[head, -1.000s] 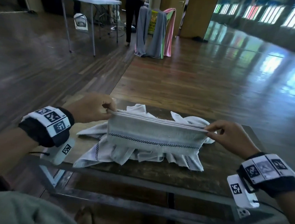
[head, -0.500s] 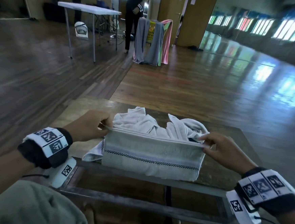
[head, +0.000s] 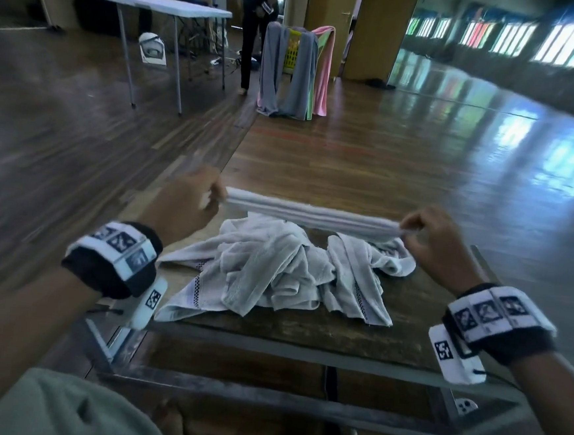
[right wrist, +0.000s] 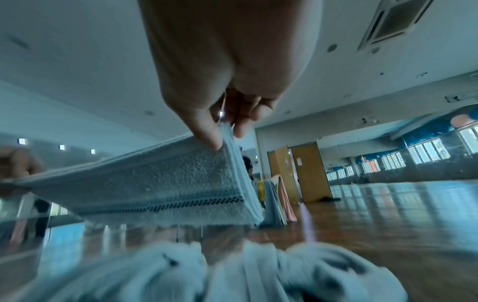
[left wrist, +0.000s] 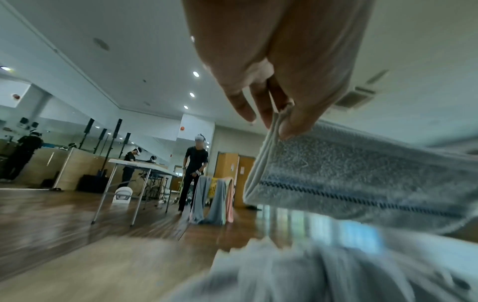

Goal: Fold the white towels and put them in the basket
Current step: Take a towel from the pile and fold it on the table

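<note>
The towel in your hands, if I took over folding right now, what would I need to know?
Left hand: pinches the left end of the folded towel.
Right hand: pinches the right end.
The towel is folded into a narrow band with a checked stripe, held stretched in the air above the pile of unfolded white towels on the low table.
Done: this towel is folded at least once.
Left: finish folding it, put it in the basket, then fold the pile. A yellow basket draped with grey and pink cloths stands far across the floor; whether it is the right one I cannot tell.
</note>
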`<control>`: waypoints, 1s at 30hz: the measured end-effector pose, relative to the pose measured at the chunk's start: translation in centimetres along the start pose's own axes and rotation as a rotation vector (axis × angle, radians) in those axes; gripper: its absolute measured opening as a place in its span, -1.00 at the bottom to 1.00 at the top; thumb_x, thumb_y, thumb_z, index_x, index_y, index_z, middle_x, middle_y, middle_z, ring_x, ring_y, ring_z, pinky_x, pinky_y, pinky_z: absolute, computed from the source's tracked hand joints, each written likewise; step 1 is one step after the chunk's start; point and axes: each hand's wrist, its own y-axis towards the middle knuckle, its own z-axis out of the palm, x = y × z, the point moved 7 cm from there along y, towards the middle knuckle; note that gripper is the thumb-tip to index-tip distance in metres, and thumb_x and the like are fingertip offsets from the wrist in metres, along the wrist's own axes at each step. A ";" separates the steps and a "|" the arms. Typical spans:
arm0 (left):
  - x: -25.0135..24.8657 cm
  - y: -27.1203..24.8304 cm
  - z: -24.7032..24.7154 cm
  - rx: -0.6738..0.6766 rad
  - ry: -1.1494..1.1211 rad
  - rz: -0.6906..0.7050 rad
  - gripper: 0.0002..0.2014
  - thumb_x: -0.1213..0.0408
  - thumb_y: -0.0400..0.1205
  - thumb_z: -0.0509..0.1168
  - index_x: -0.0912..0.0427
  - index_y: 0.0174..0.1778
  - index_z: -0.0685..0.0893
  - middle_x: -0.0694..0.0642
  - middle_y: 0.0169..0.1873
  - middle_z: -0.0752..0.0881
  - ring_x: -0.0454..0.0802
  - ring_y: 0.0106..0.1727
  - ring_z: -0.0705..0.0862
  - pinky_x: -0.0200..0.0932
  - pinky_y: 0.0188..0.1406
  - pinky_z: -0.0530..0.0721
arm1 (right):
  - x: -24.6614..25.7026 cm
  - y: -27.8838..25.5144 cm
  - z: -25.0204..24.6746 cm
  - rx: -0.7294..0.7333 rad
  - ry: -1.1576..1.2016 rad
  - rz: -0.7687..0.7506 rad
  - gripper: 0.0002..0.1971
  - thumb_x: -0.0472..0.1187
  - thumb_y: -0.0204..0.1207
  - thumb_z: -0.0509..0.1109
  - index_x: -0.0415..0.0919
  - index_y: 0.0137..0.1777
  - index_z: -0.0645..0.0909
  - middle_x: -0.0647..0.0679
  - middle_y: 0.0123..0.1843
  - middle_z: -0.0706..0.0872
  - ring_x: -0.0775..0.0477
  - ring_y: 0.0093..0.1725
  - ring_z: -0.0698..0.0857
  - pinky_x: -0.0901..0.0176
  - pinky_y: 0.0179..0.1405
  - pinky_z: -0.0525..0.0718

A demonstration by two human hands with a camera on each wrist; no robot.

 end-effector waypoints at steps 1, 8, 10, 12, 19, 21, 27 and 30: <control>0.5 -1.4 1.6 0.050 0.033 -0.004 -0.78 0.62 0.38 0.36 0.19 -0.28 0.60 0.13 -0.29 0.70 -0.03 -0.23 0.59 -0.10 -0.17 0.58 | -0.4 -1.1 1.7 0.058 -0.006 -0.010 -0.78 -0.53 0.27 0.47 -0.22 -0.21 0.61 -0.12 -0.23 0.63 -0.11 -0.22 0.57 0.22 -0.16 0.50; 3.9 -10.4 10.2 0.376 0.020 -0.095 -0.84 0.44 0.41 0.41 0.10 -0.21 0.61 0.05 -0.21 0.70 0.08 -0.20 0.67 -0.17 -0.23 0.59 | -3.3 -8.0 11.2 0.399 0.046 0.022 -0.72 -0.43 0.25 0.53 -0.06 -0.21 0.59 0.10 -0.22 0.56 0.02 -0.18 0.58 -0.10 -0.21 0.67; 4.8 -11.1 10.7 0.392 -0.037 -0.188 -0.85 0.40 0.48 0.40 0.11 -0.09 0.64 0.06 -0.12 0.71 0.09 -0.16 0.69 -0.07 -0.17 0.66 | -3.9 -8.5 12.0 0.417 0.051 0.045 -0.70 -0.39 0.26 0.54 -0.03 -0.16 0.57 0.12 -0.20 0.56 0.04 -0.16 0.57 -0.03 -0.18 0.64; 5.4 -11.2 10.7 0.358 -0.086 -0.239 -0.83 0.29 0.50 0.38 0.15 0.00 0.67 0.05 -0.03 0.73 0.00 -0.04 0.67 -0.10 -0.05 0.64 | -4.3 -8.7 12.4 0.421 0.068 0.057 -0.71 -0.36 0.27 0.56 -0.04 -0.11 0.60 0.12 -0.19 0.56 0.03 -0.15 0.57 0.03 -0.16 0.61; 5.4 -11.2 10.4 0.319 -0.065 -0.191 -0.72 0.02 0.52 0.32 0.11 -0.02 0.76 -0.01 -0.06 0.76 -0.14 -0.01 0.67 -0.18 0.07 0.63 | -4.6 -8.2 11.7 0.385 0.081 0.032 -0.76 -0.38 0.21 0.63 -0.10 -0.21 0.68 0.13 -0.24 0.57 0.09 -0.21 0.57 0.14 -0.22 0.60; 4.6 -10.7 9.8 0.268 -0.055 -0.142 -0.83 0.22 0.50 0.38 0.17 -0.06 0.77 0.05 -0.11 0.78 -0.13 -0.05 0.69 -0.28 0.06 0.60 | -4.4 -8.2 11.1 0.373 0.075 0.038 -0.76 -0.35 0.23 0.62 -0.08 -0.21 0.66 0.14 -0.26 0.59 0.11 -0.23 0.58 0.13 -0.24 0.63; 1.9 -9.0 6.1 0.070 -0.079 -0.049 -0.85 0.27 0.50 0.40 0.26 -0.11 0.78 0.10 -0.15 0.74 -0.10 -0.11 0.64 -0.26 -0.07 0.61 | -3.3 -7.6 7.7 0.193 0.043 0.008 -0.80 -0.41 0.26 0.59 -0.22 -0.25 0.62 -0.01 -0.26 0.63 -0.03 -0.28 0.60 0.01 -0.27 0.61; 1.1 -8.3 5.6 0.086 -0.039 -0.050 -0.87 0.41 0.43 0.52 0.26 -0.14 0.76 0.09 -0.18 0.72 -0.01 -0.16 0.66 -0.14 -0.12 0.63 | -3.2 -7.7 7.3 0.174 0.051 0.007 -0.81 -0.43 0.27 0.56 -0.23 -0.23 0.62 -0.01 -0.24 0.63 -0.07 -0.25 0.61 -0.06 -0.24 0.63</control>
